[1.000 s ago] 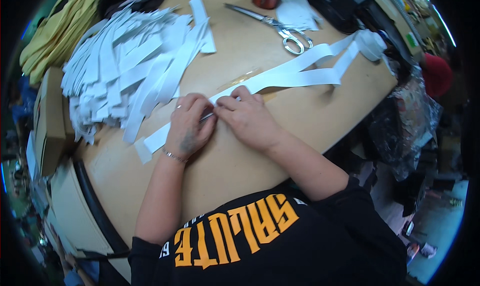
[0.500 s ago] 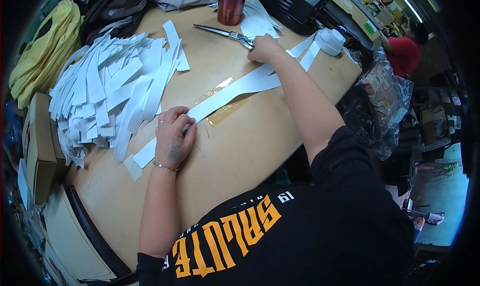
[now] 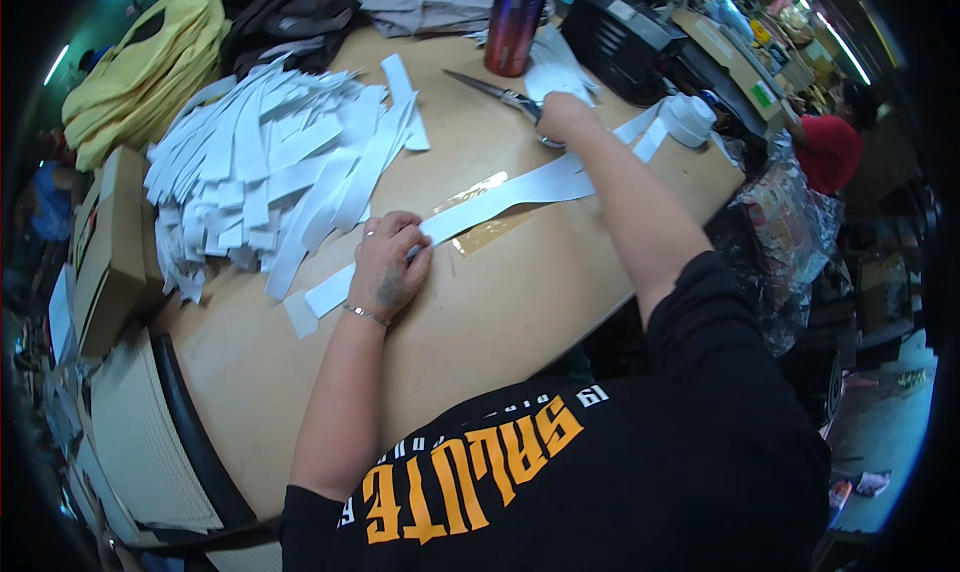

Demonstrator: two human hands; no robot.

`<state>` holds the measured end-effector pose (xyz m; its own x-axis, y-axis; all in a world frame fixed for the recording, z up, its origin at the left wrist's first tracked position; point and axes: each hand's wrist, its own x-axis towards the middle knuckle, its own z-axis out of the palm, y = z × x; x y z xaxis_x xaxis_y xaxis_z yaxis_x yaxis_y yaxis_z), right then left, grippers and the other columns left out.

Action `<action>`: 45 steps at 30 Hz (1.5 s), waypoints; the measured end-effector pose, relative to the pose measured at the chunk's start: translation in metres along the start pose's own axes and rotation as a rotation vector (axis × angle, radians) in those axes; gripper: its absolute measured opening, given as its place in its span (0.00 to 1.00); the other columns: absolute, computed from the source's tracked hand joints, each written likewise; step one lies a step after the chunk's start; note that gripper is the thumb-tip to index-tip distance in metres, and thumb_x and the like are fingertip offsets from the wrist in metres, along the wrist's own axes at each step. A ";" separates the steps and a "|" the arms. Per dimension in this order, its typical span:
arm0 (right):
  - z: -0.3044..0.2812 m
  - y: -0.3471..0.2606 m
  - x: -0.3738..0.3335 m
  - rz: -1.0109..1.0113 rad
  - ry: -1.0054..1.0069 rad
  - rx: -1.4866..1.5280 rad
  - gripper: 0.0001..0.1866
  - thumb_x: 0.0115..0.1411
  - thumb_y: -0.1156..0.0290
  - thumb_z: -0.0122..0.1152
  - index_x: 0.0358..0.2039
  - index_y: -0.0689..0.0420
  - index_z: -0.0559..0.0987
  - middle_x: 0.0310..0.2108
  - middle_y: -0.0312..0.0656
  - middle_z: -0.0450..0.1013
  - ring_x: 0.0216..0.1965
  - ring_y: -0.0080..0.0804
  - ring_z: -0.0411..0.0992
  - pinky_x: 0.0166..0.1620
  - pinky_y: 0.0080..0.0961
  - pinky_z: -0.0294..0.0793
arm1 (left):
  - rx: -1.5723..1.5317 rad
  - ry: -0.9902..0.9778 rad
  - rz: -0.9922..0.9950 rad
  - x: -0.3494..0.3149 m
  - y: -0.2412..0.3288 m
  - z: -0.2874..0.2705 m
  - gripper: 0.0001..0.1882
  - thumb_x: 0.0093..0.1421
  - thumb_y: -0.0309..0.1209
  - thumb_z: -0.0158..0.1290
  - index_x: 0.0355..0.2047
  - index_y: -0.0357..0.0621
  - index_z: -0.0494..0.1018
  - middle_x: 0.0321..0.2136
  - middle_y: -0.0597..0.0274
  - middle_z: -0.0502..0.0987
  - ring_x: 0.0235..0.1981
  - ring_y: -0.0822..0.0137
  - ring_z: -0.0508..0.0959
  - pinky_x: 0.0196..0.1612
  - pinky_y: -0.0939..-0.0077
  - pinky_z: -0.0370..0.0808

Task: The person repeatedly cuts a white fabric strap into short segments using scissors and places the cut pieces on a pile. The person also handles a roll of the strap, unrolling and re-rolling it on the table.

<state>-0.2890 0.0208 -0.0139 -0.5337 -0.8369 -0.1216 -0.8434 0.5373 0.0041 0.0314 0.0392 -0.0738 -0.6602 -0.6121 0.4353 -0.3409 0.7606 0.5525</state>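
My left hand point(image 3: 390, 267) is closed over a long white strip point(image 3: 505, 200), its fingers curled and pressing the strip against the table. One end of the strip comes out beyond this hand, over a pale square piece point(image 3: 300, 314) on the tabletop. From there the strip runs right, across brownish tape point(image 3: 490, 234), passes under my right forearm and reaches a white roll point(image 3: 690, 122). My right hand point(image 3: 568, 122) grips the handles of metal scissors point(image 3: 497, 92), whose blades point left, away from the strip. Most of the handles are hidden in my fingers.
A large heap of cut white strips point(image 3: 260, 172) covers the table's left side. Behind it lie yellow cloth point(image 3: 150, 67) and dark cloth point(image 3: 285, 32). A tumbler point(image 3: 513, 32), more white pieces point(image 3: 558, 67) and a black machine point(image 3: 620, 42) stand at the back. A cardboard box point(image 3: 118, 252) is left.
The whole view has shifted, so the table things sit farther right in the picture. My hands keep about the same places on the strip and the scissors.
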 end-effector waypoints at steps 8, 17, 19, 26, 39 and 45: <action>-0.046 0.024 -0.113 -0.200 0.013 0.658 0.22 0.57 0.50 0.60 0.23 0.57 0.70 0.15 0.32 0.65 0.17 0.18 0.64 0.21 0.20 0.60 | -0.005 -0.017 -0.045 -0.008 -0.004 -0.001 0.04 0.49 0.26 0.57 0.26 0.43 0.74 0.39 0.59 0.74 0.40 0.55 0.71 0.45 0.65 0.68; 0.023 0.037 -0.296 -0.040 -0.934 1.235 0.28 0.60 0.39 0.46 0.28 0.55 0.68 0.21 0.33 0.66 0.22 0.20 0.67 0.26 0.16 0.67 | -0.007 -0.001 -0.043 -0.005 -0.007 0.004 0.03 0.48 0.27 0.57 0.26 0.46 0.74 0.37 0.66 0.74 0.39 0.59 0.70 0.42 0.64 0.71; 0.025 0.030 -0.298 0.016 -0.993 1.183 0.31 0.57 0.35 0.45 0.27 0.54 0.67 0.20 0.33 0.65 0.21 0.19 0.66 0.26 0.16 0.66 | 0.001 0.003 -0.046 -0.005 -0.008 0.003 0.03 0.48 0.27 0.57 0.26 0.46 0.75 0.37 0.66 0.74 0.40 0.59 0.70 0.42 0.64 0.71; 0.032 0.011 -0.290 0.114 -0.928 1.176 0.34 0.54 0.30 0.45 0.26 0.55 0.66 0.19 0.33 0.64 0.19 0.19 0.65 0.25 0.16 0.65 | 0.008 -0.014 -0.059 -0.005 -0.004 0.001 0.04 0.48 0.26 0.57 0.26 0.44 0.74 0.38 0.61 0.75 0.39 0.56 0.71 0.44 0.66 0.69; 0.027 -0.019 -0.271 0.191 -0.846 1.078 0.32 0.57 0.32 0.42 0.23 0.53 0.66 0.16 0.33 0.65 0.15 0.19 0.66 0.20 0.15 0.66 | 0.003 0.007 -0.036 -0.004 -0.005 0.003 0.03 0.47 0.25 0.57 0.25 0.44 0.75 0.37 0.61 0.75 0.37 0.57 0.71 0.42 0.68 0.69; 0.037 -0.016 -0.271 0.218 -0.855 1.106 0.32 0.55 0.32 0.46 0.23 0.54 0.66 0.16 0.32 0.65 0.14 0.18 0.66 0.20 0.14 0.67 | -0.003 -0.012 -0.046 -0.003 -0.004 0.001 0.03 0.47 0.25 0.57 0.25 0.43 0.75 0.37 0.61 0.75 0.36 0.57 0.71 0.41 0.68 0.69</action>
<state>-0.1284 0.2422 -0.0177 -0.1076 -0.6212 -0.7763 -0.0540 0.7833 -0.6193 0.0337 0.0385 -0.0783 -0.6520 -0.6435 0.4009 -0.3689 0.7313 0.5737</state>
